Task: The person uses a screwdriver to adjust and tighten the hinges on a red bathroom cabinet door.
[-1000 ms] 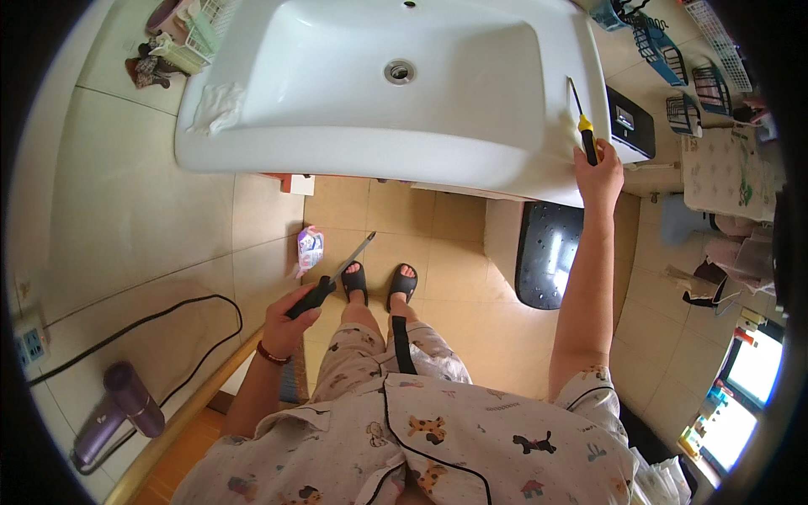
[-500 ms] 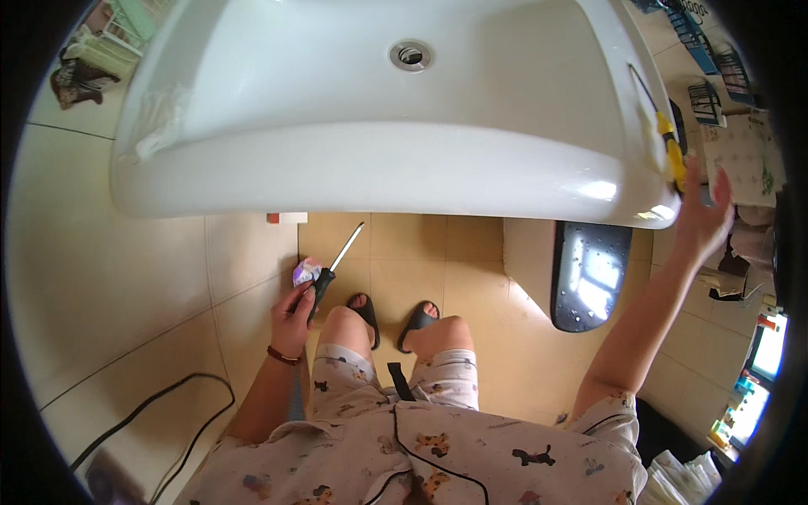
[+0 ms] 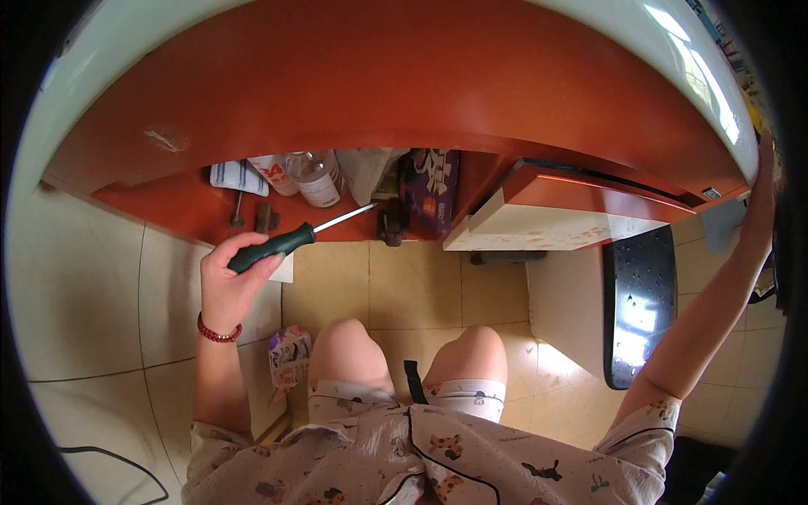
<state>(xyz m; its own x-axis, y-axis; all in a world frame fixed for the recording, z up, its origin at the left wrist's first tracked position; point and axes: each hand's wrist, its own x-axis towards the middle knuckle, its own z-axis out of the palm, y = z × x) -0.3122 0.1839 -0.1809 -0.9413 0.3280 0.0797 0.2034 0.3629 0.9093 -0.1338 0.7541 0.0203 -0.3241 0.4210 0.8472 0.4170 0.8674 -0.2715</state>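
Screwdriver [image 3: 290, 237], dark green/black handle with a bare steel shaft, sits in the left hand [image 3: 229, 282]. Fingers are wrapped tight round the handle and the tip points right and slightly up toward the open space under the cabinet. Shaft tip is near a dark bracket or fitting [image 3: 392, 220] at the cabinet's lower edge; can't tell if it touches.

Right hand [image 3: 764, 181] is up at the far right rim of the picture, against the outer edge of the white basin [image 3: 690, 59]. It's mostly cut off there, so I can't tell whether the fingers are closed or spread, or whether anything is in them.

Red-brown cabinet [image 3: 404, 93] fills the top of the view, with the basin rim curving over it. Inside the recess: a clear plastic bottle [image 3: 313, 177], a folded striped cloth [image 3: 238, 178], a dark printed packet [image 3: 431, 189]. A drawer or panel [image 3: 581, 210] in red-brown hangs tilted at the right, pale underside showing. Below it, a glossy black perforated panel [image 3: 640, 295] stands on the tiled floor [image 3: 93, 295]. A small crinkled wrapper [image 3: 289, 353] lies by the person's left knee.

Risks, as I judge them:
- Tip is close to the bottle and packet; a slip off the fitting could jab them.
- The tilted panel looks poorly supported; a knock could drop it onto the knees.
- Crouched, one arm stretched up to the rim; weight on the basin could shift it if it's loose.
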